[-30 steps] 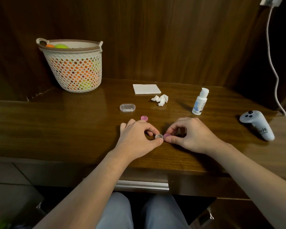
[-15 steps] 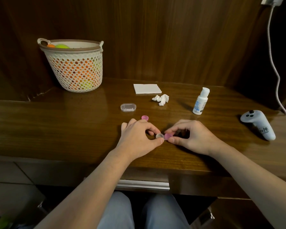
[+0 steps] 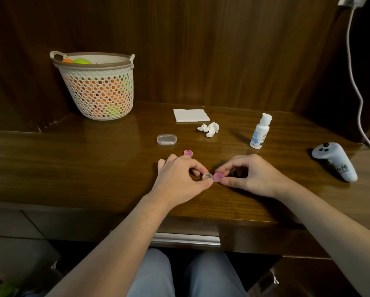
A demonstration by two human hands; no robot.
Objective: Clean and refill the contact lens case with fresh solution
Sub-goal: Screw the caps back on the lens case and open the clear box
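Note:
A small contact lens case (image 3: 207,176) lies on the brown wooden desk (image 3: 94,166) between my hands. My left hand (image 3: 179,179) pinches its open clear well with thumb and forefinger. My right hand (image 3: 250,175) pinches the pink cap (image 3: 218,177) on the case's other well. A second pink cap (image 3: 188,152) lies loose on the desk just behind my left hand. The white solution bottle (image 3: 260,131) stands upright with its cap on, behind my right hand.
A crumpled tissue (image 3: 209,129) and a flat white pad (image 3: 191,115) lie at the back. A clear oval box (image 3: 166,139) sits left of them. A mesh basket (image 3: 98,86) with coloured balls stands far left. A grey controller (image 3: 335,160) lies far right under a cable (image 3: 355,82).
My right hand's fingers have shifted slightly on the pink cap, which shows more fully now. My left hand and the case have stayed in place.

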